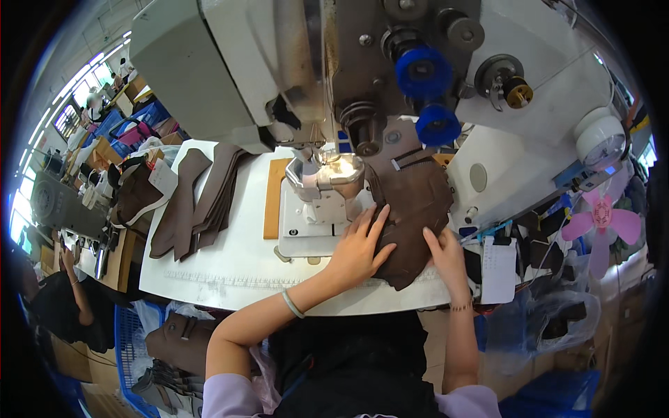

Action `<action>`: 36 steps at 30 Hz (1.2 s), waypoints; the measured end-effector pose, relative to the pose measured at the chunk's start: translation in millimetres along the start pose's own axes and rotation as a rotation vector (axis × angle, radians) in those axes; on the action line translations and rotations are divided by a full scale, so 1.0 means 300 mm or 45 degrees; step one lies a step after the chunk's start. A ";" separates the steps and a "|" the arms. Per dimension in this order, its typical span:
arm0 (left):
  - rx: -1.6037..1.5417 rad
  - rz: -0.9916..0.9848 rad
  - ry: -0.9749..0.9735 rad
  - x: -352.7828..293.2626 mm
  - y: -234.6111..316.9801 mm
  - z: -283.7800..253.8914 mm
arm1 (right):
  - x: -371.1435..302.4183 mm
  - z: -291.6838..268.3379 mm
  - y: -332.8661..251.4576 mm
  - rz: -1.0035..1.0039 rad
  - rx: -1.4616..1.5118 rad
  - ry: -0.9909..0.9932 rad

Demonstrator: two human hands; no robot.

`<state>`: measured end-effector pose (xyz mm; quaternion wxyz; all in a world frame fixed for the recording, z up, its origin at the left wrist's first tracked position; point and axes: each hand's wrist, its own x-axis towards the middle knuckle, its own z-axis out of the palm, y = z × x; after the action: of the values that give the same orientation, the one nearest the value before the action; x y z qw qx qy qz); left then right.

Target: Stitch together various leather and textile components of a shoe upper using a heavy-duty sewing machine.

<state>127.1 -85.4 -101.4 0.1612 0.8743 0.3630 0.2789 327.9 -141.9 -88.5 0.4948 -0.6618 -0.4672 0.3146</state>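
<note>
A brown leather-like piece (410, 240) lies to the right of the lit needle area of a sewing machine (324, 177), on its white table. My left hand (359, 251) rests on the piece's left side, fingers stretched out and spread, thumb pointing right. At its right edge my right hand (447, 259) has the thumb on top and the fingers bent round the border, partly hidden. The far part of the piece passes behind the machine's head, and a small light strip with dark teeth lies on it.
Long brown cut pieces (219, 195) lie stacked at the table's left, near a brown shoe (132, 191) with a paper. A blue basket (129, 348) with brown parts stands below. At the right are a pink fan (601, 217) and white tag (499, 270). A co-worker's arm (78, 289) shows far left.
</note>
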 end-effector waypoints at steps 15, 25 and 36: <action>-0.333 -0.058 0.080 0.028 0.002 0.025 | -0.096 0.004 -0.039 -0.500 -0.349 0.184; -0.400 1.179 -0.517 -0.424 0.083 0.130 | -0.101 0.112 -0.123 -0.580 -0.062 -0.085; -0.091 -0.140 -0.779 -0.505 -0.198 0.497 | 0.197 0.431 -0.235 -0.663 0.418 -0.324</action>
<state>96.8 -166.4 -304.4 0.3084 0.8905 0.3344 0.0063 214.3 -35.2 -59.2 0.5965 -0.3870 -0.6217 0.3286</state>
